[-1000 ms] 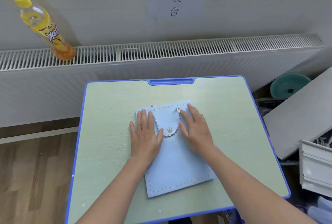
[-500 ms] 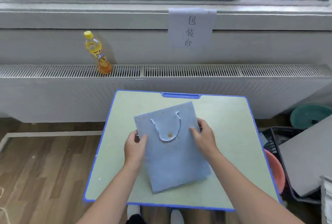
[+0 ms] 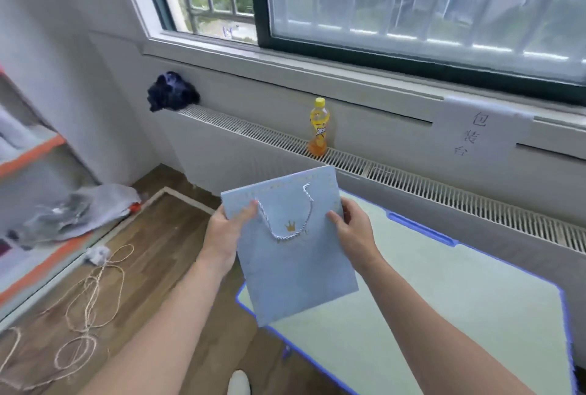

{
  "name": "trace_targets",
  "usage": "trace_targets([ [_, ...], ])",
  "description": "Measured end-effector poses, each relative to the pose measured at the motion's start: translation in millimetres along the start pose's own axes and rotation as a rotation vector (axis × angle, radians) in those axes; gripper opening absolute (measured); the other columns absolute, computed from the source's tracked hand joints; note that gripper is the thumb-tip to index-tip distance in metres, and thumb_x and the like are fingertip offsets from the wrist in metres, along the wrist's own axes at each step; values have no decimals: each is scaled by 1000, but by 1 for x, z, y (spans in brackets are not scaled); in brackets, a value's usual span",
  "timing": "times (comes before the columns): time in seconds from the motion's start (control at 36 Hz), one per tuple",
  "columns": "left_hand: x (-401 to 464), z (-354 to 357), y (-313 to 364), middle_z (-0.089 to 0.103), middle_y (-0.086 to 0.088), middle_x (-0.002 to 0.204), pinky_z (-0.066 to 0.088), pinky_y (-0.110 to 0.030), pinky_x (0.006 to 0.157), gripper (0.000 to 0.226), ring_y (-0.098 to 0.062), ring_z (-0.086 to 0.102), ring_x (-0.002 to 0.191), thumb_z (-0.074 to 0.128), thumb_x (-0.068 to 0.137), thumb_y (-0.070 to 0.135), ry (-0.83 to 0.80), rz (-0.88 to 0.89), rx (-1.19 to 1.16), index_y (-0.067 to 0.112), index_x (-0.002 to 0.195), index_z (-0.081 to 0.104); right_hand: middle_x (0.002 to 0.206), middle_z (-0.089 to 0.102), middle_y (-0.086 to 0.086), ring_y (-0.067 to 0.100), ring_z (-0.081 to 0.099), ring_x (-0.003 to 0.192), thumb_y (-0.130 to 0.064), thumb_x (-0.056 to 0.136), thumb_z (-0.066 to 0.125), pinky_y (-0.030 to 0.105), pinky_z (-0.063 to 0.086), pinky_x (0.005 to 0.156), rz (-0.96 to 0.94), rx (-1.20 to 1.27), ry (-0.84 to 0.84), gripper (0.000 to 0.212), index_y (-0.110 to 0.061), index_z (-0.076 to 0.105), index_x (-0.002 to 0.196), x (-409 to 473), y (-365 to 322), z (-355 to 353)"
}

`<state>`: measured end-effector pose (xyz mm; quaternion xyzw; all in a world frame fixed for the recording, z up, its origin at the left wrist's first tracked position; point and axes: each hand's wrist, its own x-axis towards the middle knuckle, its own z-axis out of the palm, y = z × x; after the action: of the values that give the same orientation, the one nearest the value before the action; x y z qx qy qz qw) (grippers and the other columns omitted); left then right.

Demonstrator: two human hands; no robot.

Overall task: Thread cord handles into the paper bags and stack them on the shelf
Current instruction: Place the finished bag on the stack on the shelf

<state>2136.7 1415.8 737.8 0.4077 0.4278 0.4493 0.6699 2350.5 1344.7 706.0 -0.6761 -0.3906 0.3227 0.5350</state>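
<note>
Hands are both on the light blue paper bag (image 3: 295, 255), holding it flat and up in the air, off the counter (image 3: 444, 315), over its left edge. Left hand (image 3: 222, 236) pinches the bag's top left corner, thumb on the front and the other fingers hidden behind it. Right hand (image 3: 352, 230) grips the right edge near the top, fingers curled round it. White twisted cord handle (image 3: 288, 220) is already threaded in and hangs in a loop on the front, right above a small gold crown print (image 3: 290, 226). Shelf (image 3: 35, 179) with orange edges sits off to the left, well apart from the bag. Loose twine (image 3: 85, 309) is lying in loops on the wooden floor. Yellow drink bottle (image 3: 318, 126) stands on the radiator grille under the window.
</note>
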Motion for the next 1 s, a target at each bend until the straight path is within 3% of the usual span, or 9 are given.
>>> trace_targets([
  [0.22,8,-92,35,72,-11,110,53,-44,90,68,-30,69,99,89,54,29,215,61,-38,5,114,68,97,67,-7,13,62,91,-7,93,57,26,49,78,-68,-18,-189,17,-19,61,105,30,-45,113],
  [0.28,15,-120,41,73,-11,109,54,-41,87,54,-28,70,97,87,66,20,261,82,-32,4,114,68,98,68,-6,14,63,93,-8,93,58,28,49,81,-102,-34,-224,17,-20,61,105,37,-55,146],
  [0.44,45,-206,59,76,-3,95,55,-31,72,20,-18,72,82,69,85,3,409,138,-9,6,105,68,91,64,-12,-2,57,78,-11,94,57,7,43,63,-178,-35,-272,15,-22,59,104,66,-94,254],
  [0.53,67,-250,78,76,-1,90,57,-32,71,17,-17,71,80,73,83,7,507,203,-11,9,99,69,92,65,-13,-7,59,78,-14,94,59,12,44,67,-210,-32,-310,13,-22,60,105,85,-119,314],
  [0.67,98,-325,128,75,0,88,55,-28,67,13,-18,70,79,73,83,7,681,288,-17,11,95,69,93,66,-3,15,62,85,-29,97,57,22,46,67,-283,-126,-417,9,-32,56,106,105,-152,413],
  [0.75,112,-370,163,73,-3,89,55,-22,61,14,-19,69,78,72,84,7,750,302,1,7,98,67,102,64,-11,11,61,92,-33,99,53,26,45,74,-297,-191,-501,30,-26,51,128,112,-164,465],
  [0.81,123,-399,180,74,-7,92,57,-28,68,15,-23,71,82,74,83,10,782,291,7,8,97,68,108,61,-6,15,58,97,-35,100,50,29,43,77,-330,-262,-533,40,-21,46,137,117,-173,496],
  [0.89,140,-439,201,75,-6,97,57,-39,79,18,-25,71,88,76,82,15,823,289,19,12,98,68,98,61,8,21,55,83,-32,102,47,31,42,70,-358,-262,-559,35,-17,46,134,129,-190,543],
  [1.0,161,-474,228,71,0,93,50,-27,67,14,-16,67,82,72,85,11,872,355,146,16,95,63,76,50,-5,9,46,66,-26,103,47,22,38,59,-396,-212,-552,25,-15,47,125,148,-212,603],
])
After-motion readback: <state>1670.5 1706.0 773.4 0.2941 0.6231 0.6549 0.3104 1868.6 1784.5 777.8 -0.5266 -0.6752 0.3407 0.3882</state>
